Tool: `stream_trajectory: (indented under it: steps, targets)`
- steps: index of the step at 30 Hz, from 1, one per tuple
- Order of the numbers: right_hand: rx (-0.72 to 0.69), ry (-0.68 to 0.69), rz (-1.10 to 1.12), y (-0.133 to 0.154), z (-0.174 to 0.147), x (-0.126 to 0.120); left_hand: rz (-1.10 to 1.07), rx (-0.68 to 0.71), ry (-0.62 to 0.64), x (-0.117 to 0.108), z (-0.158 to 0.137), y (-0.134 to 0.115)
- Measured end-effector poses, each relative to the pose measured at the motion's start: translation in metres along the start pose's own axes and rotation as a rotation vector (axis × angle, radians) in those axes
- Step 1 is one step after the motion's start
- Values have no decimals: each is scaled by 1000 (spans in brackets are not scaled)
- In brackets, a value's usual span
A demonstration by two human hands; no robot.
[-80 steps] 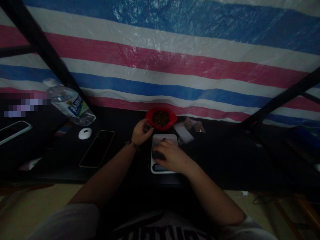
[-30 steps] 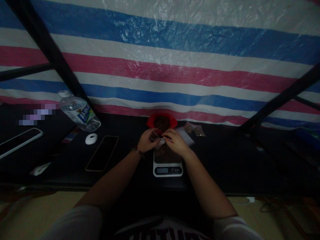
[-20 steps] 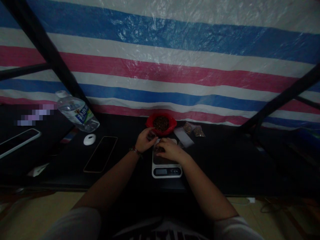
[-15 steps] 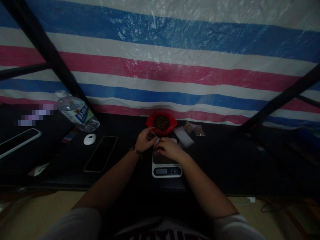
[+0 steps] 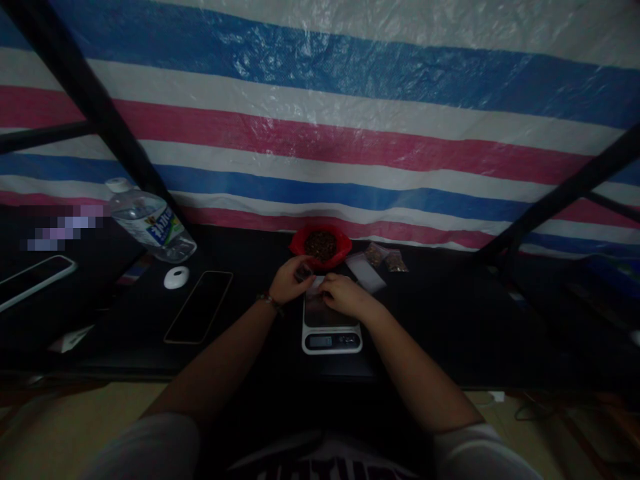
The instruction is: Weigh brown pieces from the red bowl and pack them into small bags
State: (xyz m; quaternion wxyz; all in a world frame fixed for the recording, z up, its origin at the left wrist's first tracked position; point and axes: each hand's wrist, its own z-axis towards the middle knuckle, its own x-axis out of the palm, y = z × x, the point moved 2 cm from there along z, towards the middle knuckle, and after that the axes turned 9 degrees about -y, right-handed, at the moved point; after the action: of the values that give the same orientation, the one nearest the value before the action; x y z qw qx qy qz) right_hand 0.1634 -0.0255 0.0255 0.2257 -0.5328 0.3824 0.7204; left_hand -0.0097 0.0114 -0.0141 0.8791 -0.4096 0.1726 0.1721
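Note:
My left hand [image 5: 290, 281] is closed around a small clear container [image 5: 303, 271] with something dark in it, just in front of the red bowl [image 5: 342, 248]. Small brown pieces [image 5: 321, 245] fill that bowl. My right hand [image 5: 345, 294] is above the plate of a white kitchen scale [image 5: 333, 341], fingers bent and pressed together; whatever they hold, if anything, is hidden. Right of the bowl lie a stack of clear plastic bags [image 5: 367, 272] and two small bags of brown pieces [image 5: 397, 261].
To the left are a dark-screened phone [image 5: 199, 307], a white earbud case [image 5: 177, 277] and a clear plastic bottle [image 5: 153, 227]. Another phone [image 5: 35, 281] lies at the far left. Black metal bars [image 5: 560, 193] slant up at both sides before a striped plastic sheet [image 5: 350, 147].
My right hand has shifted slightly right over the scale, away from the left hand. My left hand keeps hold of the small container, now showing more of it. The view has shifted slightly.

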Motion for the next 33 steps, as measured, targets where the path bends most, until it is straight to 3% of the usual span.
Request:
stream_trajectory:
  steps: [5,12,17,22,29,33]
  targets:
    - [-11,31,-33,-5,6,-1,40,21,67,1,0,0]
    - [-88,-220,186,-3,20,-31,43,62,80,1,1,-4]
    - [-144,-225,224,11,39,-26,30,79,92,3,0,-2]
    - [-79,-233,217,12,43,-16,12,59,67,2,-1,1]
    - [-62,-355,328,10,35,-29,1,35,53,1,0,-5]
    - [-15,-305,297,1,25,-25,-21,-32,-8,0,1,2]
